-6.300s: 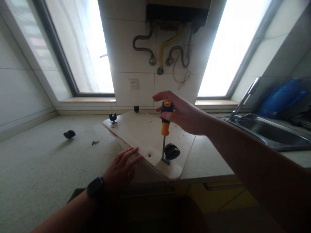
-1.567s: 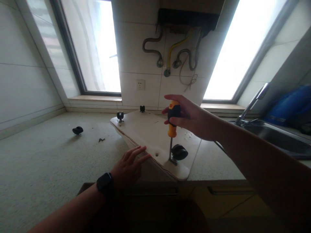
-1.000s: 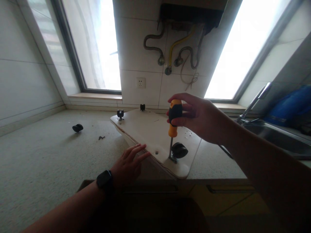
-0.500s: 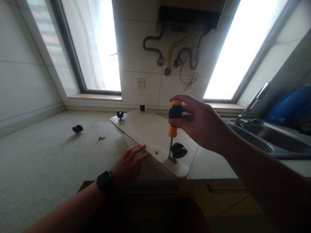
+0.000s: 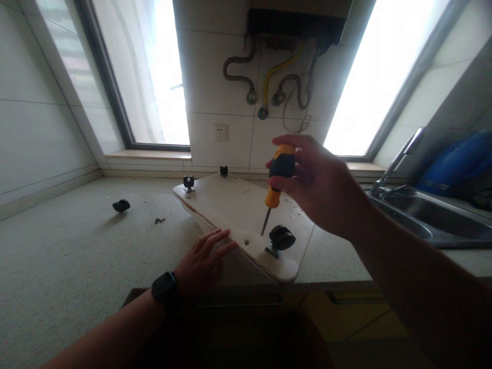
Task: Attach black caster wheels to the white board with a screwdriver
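A pale wooden board (image 5: pixel 234 210) lies on the counter with its near corner past the counter edge. A black caster wheel (image 5: pixel 281 238) on a metal bracket sits at that near corner. My right hand (image 5: pixel 319 182) grips an orange and black screwdriver (image 5: pixel 277 177), tilted, its tip raised just above the board to the left of the caster. My left hand (image 5: pixel 202 261), with a black watch on the wrist, presses flat on the board's left edge. Two more casters (image 5: pixel 188 182) (image 5: pixel 223 170) stand at the far corners.
A loose black caster (image 5: pixel 121 206) and a few small screws (image 5: pixel 159 221) lie on the speckled counter (image 5: pixel 77 256) to the left. A steel sink (image 5: pixel 434 215) with a tap (image 5: pixel 397 159) is at the right. Windows, a wall socket and hoses are behind.
My right hand has lifted the screwdriver off the caster bracket and tipped it, so the tip now hangs above the board to the left. My left hand has stayed put.
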Tool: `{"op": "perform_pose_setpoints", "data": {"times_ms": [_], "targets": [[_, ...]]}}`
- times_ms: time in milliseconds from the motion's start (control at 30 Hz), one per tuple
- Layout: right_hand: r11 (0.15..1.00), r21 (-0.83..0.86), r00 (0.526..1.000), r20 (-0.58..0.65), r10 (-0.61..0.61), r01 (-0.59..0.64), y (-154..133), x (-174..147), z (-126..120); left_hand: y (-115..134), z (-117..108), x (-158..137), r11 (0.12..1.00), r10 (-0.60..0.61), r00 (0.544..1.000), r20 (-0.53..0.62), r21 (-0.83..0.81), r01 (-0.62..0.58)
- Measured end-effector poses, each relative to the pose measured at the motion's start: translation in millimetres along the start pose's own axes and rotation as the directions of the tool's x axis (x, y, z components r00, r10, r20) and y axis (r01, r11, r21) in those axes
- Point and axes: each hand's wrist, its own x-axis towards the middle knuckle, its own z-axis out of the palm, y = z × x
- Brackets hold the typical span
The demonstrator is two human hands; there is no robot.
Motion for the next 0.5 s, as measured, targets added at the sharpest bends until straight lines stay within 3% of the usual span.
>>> {"op": "perform_pose_setpoints", "data": {"times_ms": [133, 167, 233, 300, 367, 400, 500], "targets": [[0.982, 0.014, 0.949, -0.261, -0.177, 0.187, -3, 0, -22, 0, 1, 0, 1.000, -0.005, 1.000, 0.001, 0.005, 0.005], [0.982, 0.035, 0.932, -0.323, -0.164, 0.185, 4, -2, -28, 0, 0, 0, 1.000, -0.006, 1.000, 0.001, 0.002, 0.006], [0.976, 0.113, 0.852, -0.514, -0.101, 0.184, 25, -5, -43, 1, -1, 1, 1.000, -0.008, 1.000, -0.007, 0.001, 0.008], [0.982, 0.185, 0.737, -0.667, 0.107, 0.025, 57, -9, -57, 3, -2, 3, 1.000, -0.011, 1.000, -0.020, 0.007, 0.012], [0.920, 0.312, 0.611, -0.688, 0.391, -0.238, 93, -16, -70, 5, -2, 4, 1.000, -0.014, 0.999, -0.035, 0.015, 0.015], [0.887, 0.336, 0.579, -0.672, 0.462, -0.317, 110, -21, -75, 6, -2, 5, 1.000, -0.014, 0.999, -0.041, 0.018, 0.015], [0.735, 0.372, 0.579, -0.454, 0.677, -0.567, 152, -41, -81, 9, 0, 5, 0.999, -0.002, 0.998, -0.056, 0.039, 0.004]]}}
